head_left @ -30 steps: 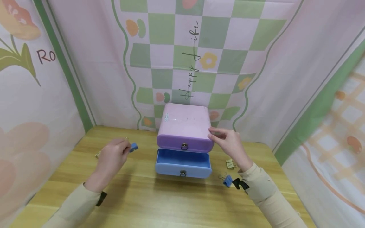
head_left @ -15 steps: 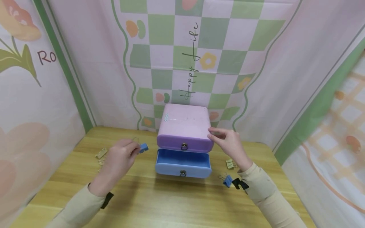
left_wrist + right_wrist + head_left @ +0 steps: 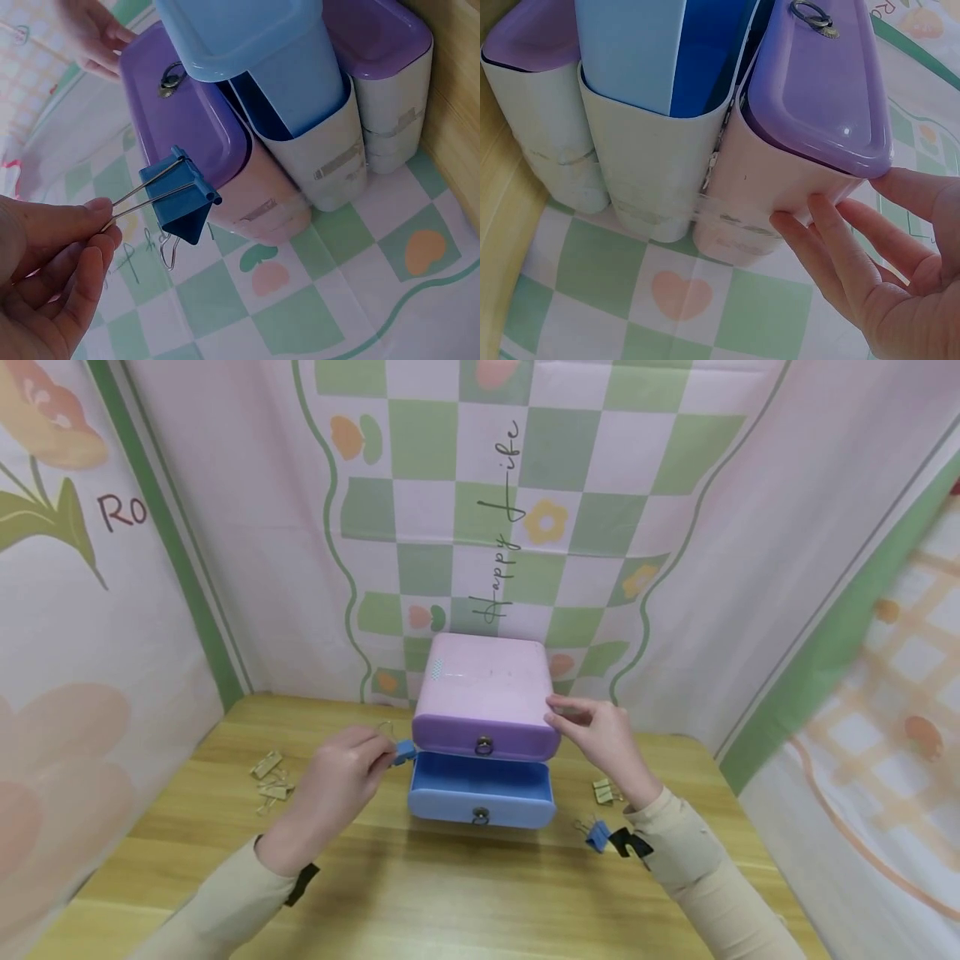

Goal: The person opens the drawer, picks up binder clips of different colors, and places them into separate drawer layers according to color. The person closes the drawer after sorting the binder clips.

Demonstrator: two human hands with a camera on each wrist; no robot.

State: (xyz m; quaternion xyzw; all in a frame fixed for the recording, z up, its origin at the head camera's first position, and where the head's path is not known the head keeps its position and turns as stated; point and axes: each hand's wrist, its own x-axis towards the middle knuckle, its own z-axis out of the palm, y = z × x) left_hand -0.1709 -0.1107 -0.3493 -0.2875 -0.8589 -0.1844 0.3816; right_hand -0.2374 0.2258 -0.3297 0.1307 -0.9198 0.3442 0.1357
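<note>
A blue binder clip (image 3: 177, 189) hangs in front of the drawer unit, pinched by one wire handle between the thumb and fingers of my left hand (image 3: 337, 789). In the head view the clip is at the left edge of the pulled-out blue drawer (image 3: 480, 807), which shows no contents in its visible part. Above it, the purple top drawer (image 3: 450, 737) is closed, with a ring pull on its front. My right hand (image 3: 603, 739) touches the right side of the unit's pink top section (image 3: 780, 176), its fingers nearly straight and the thumb at the front corner.
Several gold binder clips (image 3: 274, 789) lie on the wooden table (image 3: 465, 893) at left. At right are another gold clip (image 3: 603, 792), a blue clip (image 3: 597, 836) and a black clip-like piece near the sleeve. A second purple drawer (image 3: 379, 37) sits below the blue one. A printed cloth hangs behind.
My left hand has carried the blue binder clip rightward to the blue drawer's left edge, uncovering gold clips at left. My right hand stays at the unit's side.
</note>
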